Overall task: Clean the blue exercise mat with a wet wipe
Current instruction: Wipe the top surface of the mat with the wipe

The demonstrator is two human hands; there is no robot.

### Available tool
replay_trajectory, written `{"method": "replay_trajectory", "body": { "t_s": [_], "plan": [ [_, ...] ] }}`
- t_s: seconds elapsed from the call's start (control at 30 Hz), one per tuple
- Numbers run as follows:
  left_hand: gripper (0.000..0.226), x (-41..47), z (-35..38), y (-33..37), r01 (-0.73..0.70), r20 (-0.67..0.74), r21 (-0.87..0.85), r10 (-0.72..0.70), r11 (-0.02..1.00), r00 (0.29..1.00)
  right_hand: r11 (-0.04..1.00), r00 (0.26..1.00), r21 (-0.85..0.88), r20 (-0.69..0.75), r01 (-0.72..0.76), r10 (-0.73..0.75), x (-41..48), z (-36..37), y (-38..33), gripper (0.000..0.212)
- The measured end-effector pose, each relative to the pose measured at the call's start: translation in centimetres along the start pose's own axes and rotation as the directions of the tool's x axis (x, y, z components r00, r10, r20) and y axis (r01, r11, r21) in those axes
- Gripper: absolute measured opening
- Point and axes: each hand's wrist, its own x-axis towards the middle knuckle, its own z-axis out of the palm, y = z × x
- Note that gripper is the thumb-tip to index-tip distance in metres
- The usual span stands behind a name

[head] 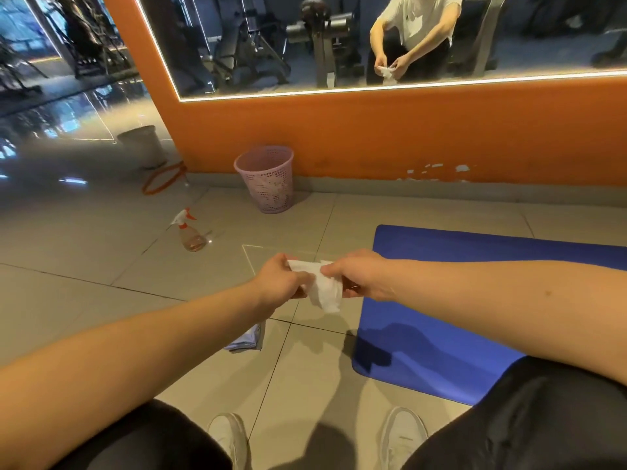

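on the tiled gym floor (101,293) the blue exercise mat (475,300) lies just below your right hand (364,278), which, with your left hand (281,279), pinches the wet wipe (326,290) hanging between them; it looks limp, light and probably damp, so grip it by its edges.
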Motion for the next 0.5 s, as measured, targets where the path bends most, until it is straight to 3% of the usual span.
{"method": "replay_trajectory", "body": {
  "t_s": [0.13,0.2,0.37,0.5],
  "plan": [
    [0.061,-1.2,0.8,0.5,-0.013,-0.045,0.023,0.014,1.000,0.999,1.000,0.996,-0.016,-0.086,-0.015,0.014,-0.5,0.0,0.0,0.008],
    [0.070,-1.3,0.9,0.2,-0.022,-0.069,0.044,0.025,0.999,0.997,1.000,0.992,0.004,-0.126,-0.024,0.025,-0.5,0.0,-0.1,0.011],
    [0.087,-0.7,-0.1,-1.4,-0.066,-0.153,0.301,0.116,0.951,0.981,0.996,0.990,0.081,-0.131,-0.041,0.052,-0.4,-0.1,-0.5,0.014],
    [0.094,0.6,0.0,-0.9,-0.102,-0.096,0.428,0.158,0.898,0.983,0.999,0.988,0.047,-0.151,-0.011,0.018,-0.6,-0.6,0.0,0.031]
  ]
}}
